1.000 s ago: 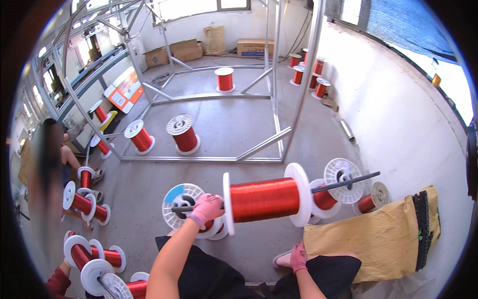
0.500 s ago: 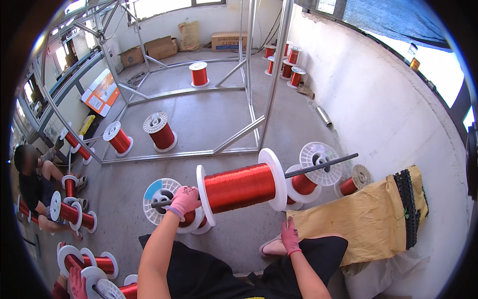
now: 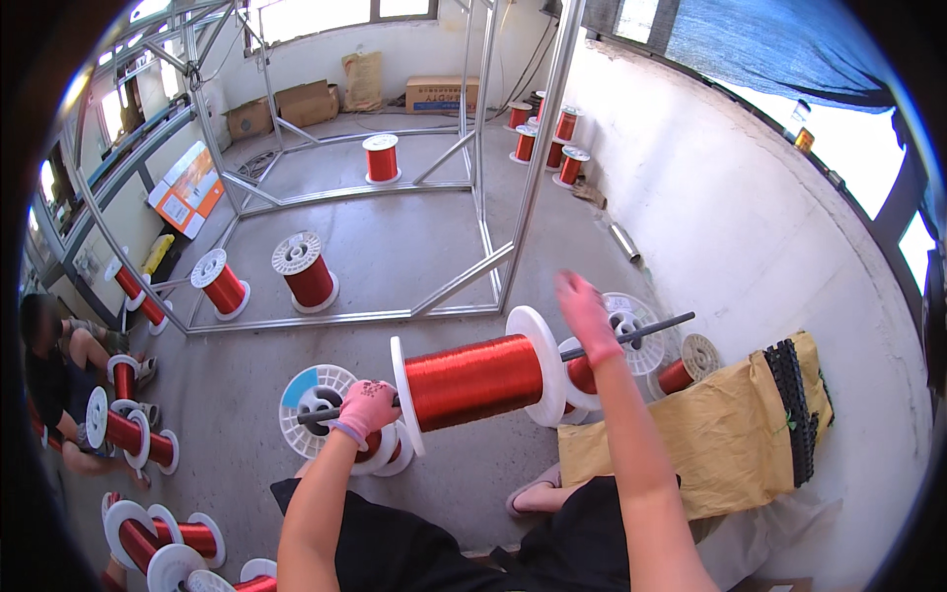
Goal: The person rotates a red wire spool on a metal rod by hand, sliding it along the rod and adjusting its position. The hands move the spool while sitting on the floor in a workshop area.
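A large spool of red wire [image 3: 473, 380] with white flanges lies sideways in front of me on a dark rod [image 3: 671, 324] that runs through its core. My left hand [image 3: 367, 407], in a pink glove, is closed around the rod just left of the spool. My right hand [image 3: 586, 314], gloved the same way, is raised over the rod beyond the right flange. Its fingers stretch upward, slightly blurred, with nothing seen in them. Whether its wrist touches the rod I cannot tell. Beneath the rod's ends stand white-flanged spools, one at the left [image 3: 306, 434] and one at the right [image 3: 626, 314].
A metal frame [image 3: 375, 318] stands ahead, with several red wire spools on the floor inside it. Yellow-brown sacking [image 3: 681, 434] lies at my right by the wall. More spools [image 3: 118, 434] crowd the left, where another person [image 3: 59, 385] sits. Cardboard boxes [image 3: 439, 94] stand far back.
My right hand has risen from beside my knee, forward to above the rod's right side. The left hand keeps its grip on the rod. A co-worker's gloved hand at lower left has left view.
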